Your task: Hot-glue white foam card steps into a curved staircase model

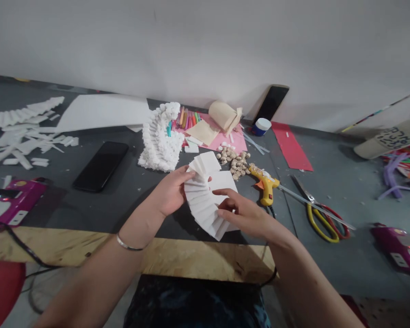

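A curved fan of stacked white foam strips (205, 196) is held above the dark table (130, 200) between both hands. My left hand (171, 191) grips its left edge, thumb on top and fingers curled behind. My right hand (242, 212) pinches its right side, with the index finger laid across the top strips. Just behind stands a taller white foam spiral staircase model (159, 136).
A black phone (100, 166) lies at left, near white foam offcuts (23, 136). A yellow glue gun (264, 184), wooden beads (234, 161), two pairs of scissors (319, 214), pink and red sheets and markers lie to the right. Magenta devices sit at both sides.
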The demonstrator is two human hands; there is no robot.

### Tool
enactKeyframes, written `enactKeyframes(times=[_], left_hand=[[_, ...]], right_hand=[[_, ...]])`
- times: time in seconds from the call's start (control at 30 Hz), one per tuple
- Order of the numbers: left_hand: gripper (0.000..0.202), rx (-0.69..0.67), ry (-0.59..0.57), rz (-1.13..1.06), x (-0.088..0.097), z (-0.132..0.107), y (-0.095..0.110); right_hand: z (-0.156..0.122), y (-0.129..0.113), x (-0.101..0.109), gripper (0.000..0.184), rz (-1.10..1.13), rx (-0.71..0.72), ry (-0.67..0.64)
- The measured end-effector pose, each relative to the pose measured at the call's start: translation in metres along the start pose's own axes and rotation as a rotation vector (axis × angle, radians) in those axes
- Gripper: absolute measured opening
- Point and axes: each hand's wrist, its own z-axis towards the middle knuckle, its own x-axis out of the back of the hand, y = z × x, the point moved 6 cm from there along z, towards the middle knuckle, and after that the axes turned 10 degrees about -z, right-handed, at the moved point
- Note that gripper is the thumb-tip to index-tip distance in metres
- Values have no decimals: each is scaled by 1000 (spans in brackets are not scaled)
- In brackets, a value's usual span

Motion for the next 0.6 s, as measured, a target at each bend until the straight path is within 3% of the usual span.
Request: enactKeyframes(times=[0.6], left_hand=[[26, -23, -45, 11, 0, 1, -1]], right_hand=[[9, -19, 1, 56, -94, -33, -47]])
